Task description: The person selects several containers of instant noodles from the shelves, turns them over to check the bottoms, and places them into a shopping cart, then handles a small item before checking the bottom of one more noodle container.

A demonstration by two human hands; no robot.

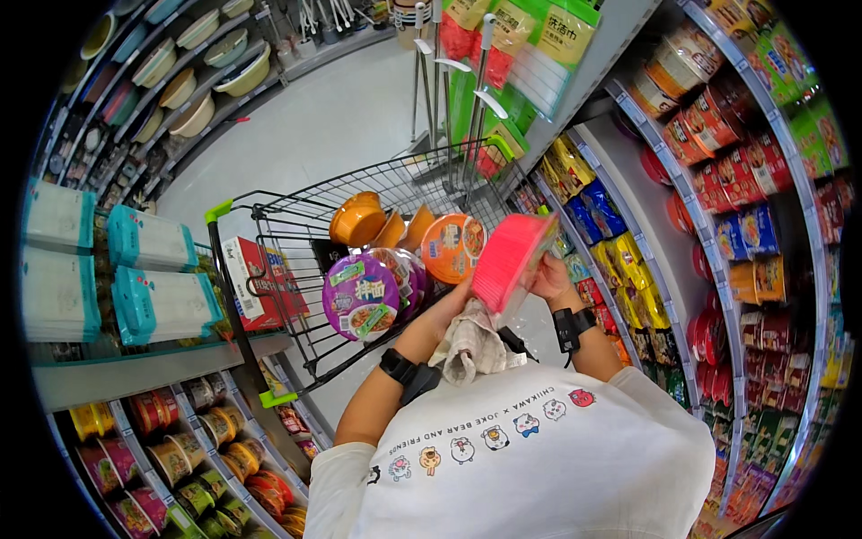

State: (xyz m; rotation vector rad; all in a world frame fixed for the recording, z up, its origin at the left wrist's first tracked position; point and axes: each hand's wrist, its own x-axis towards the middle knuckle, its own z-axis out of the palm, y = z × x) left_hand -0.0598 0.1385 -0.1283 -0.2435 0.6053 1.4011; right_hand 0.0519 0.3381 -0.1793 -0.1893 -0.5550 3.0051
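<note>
A pinkish-red plastic-wrapped instant noodle bowl [506, 264] is held up on its side between my hands. My left hand [455, 311] grips its lower left edge, partly hidden behind it. My right hand [551, 277] is on the lid side, its fingertips partly covered by the wrapping. Beyond my hands is a black wire shopping cart [316, 192] with green corner pieces. Inside it are purple-lidded noodle bowls [360, 296], an orange-lidded bowl [452, 246] and an overturned orange bowl [359, 219]. Beige plaid cloth [468, 347] hangs below my left hand.
Shelves of packaged noodles [741, 175] rise at the right, with more noodle bowls [178, 455] at lower left. Packs with teal ends [165, 303] lie left of the cart. A red carton [259, 286] shows by the handle. Plastic basins [195, 114] fill the far-left shelves.
</note>
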